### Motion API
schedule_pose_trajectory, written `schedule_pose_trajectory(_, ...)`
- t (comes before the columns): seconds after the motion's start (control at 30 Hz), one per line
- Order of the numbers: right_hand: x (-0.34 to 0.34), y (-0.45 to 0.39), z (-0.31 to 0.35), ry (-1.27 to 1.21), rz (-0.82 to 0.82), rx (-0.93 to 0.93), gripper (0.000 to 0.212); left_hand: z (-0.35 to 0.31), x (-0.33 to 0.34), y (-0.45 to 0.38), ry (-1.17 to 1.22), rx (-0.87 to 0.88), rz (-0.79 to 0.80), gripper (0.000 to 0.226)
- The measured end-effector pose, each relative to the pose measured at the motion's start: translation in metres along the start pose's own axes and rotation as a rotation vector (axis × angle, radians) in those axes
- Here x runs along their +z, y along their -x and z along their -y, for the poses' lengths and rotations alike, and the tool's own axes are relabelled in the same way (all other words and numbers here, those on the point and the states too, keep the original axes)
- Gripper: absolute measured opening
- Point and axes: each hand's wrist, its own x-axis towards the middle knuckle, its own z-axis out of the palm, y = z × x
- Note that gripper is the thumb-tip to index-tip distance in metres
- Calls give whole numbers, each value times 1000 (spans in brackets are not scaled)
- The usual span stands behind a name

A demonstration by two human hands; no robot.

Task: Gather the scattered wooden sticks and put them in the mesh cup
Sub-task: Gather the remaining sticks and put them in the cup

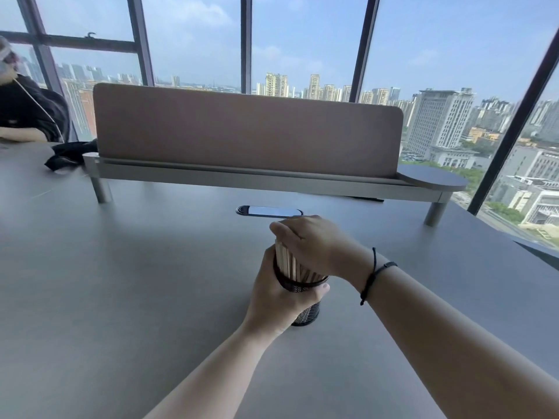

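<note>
A black mesh cup (308, 313) stands upright on the grey table (121, 282), near its middle. A bundle of pale wooden sticks (287, 263) stands in it, their upper halves above the rim. My left hand (276, 300) wraps around the cup's side, thumb across the front. My right hand (314, 241) lies over the tops of the sticks, fingers curled down around them. The stick tops are hidden under that hand. I see no loose sticks on the table.
A pinkish divider panel (248, 131) on a raised metal shelf (242, 176) crosses the far side of the table. A cable port (269, 211) sits just beyond my hands. Another person's sleeve (33, 107) and a dark bag (69, 154) are far left.
</note>
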Motion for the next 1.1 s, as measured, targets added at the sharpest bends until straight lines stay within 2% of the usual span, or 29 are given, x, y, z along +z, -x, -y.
schedule_pose_trajectory(0.1,1,2,0,-21,-31,-107,46,-2,-2,-2,-9,18,-4,66)
schedule_pose_trajectory(0.17,-3,5,-1,-171,-100,-109,35,-2,-3,-2,-14,25,-3,66)
schedule_pose_trajectory(0.2,-4,9,-3,-252,-198,-71,39,-3,-3,-1,-19,30,-5,66)
schedule_pose_trajectory(0.3,-3,27,-16,-531,-521,142,74,-5,-1,2,-31,45,2,62)
schedule_pose_trajectory(0.37,7,41,-17,-680,-518,271,96,-7,1,4,-50,57,-8,58)
schedule_pose_trajectory(0.47,28,53,5,-684,-400,314,121,-14,1,5,-204,176,-36,41)
schedule_pose_trajectory(0.53,36,51,18,-668,-450,333,127,-13,3,5,-361,264,-15,30)
schedule_pose_trajectory(0.63,38,39,24,-669,-525,415,129,-9,8,4,-461,302,62,43)
schedule_pose_trajectory(0.73,36,27,20,-555,-454,478,114,-5,6,6,-561,334,94,57)
schedule_pose_trajectory(0.97,23,0,-6,-598,-381,540,25,-9,4,10,-490,301,23,74)
schedule_pose_trajectory(1.1,19,-11,-12,-548,-285,488,13,-3,7,10,-350,269,-39,84)
